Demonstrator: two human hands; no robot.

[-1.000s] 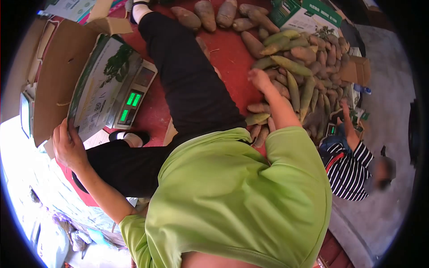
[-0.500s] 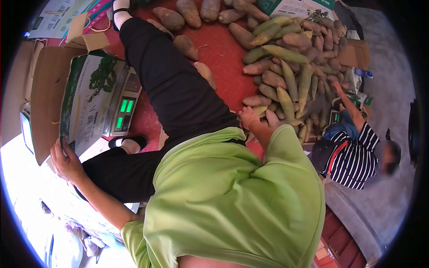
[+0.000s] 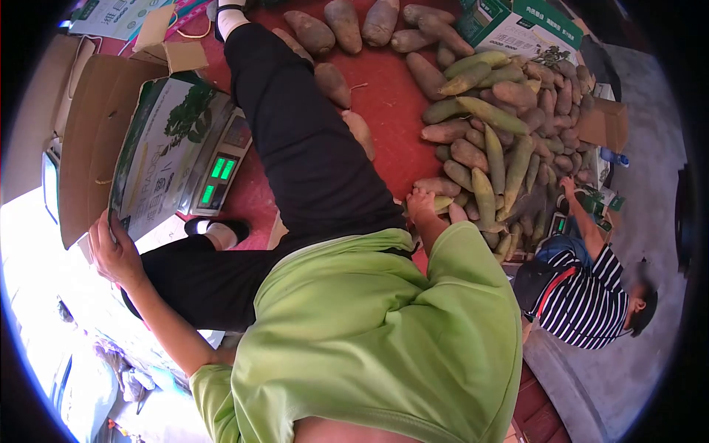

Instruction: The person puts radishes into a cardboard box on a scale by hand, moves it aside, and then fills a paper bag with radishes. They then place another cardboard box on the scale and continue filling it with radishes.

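Observation:
My left hand (image 3: 116,252) is closed on the near edge of an open cardboard box (image 3: 166,144) printed in green and white, thumb on one side and fingers on the other. The box stands tilted on a digital scale (image 3: 219,176) with lit green displays. On the right, my right hand (image 3: 423,207) is at the near edge of a heap of long radishes (image 3: 469,155), some green and some purplish. Its fingers curl over a yellow-green radish (image 3: 442,201), which is partly hidden by the hand.
Several radishes (image 3: 343,26) lie in a curve on the red floor covering (image 3: 384,103). Another green-and-white box (image 3: 517,29) stands behind the heap. A co-worker (image 3: 583,295) in a striped shirt reaches into the heap's right side, near a second scale (image 3: 559,224).
The view has shifted slightly, so the box and heap appear farther right. My left hand stays at the box edge and my right hand stays at the heap. The co-worker's head has turned.

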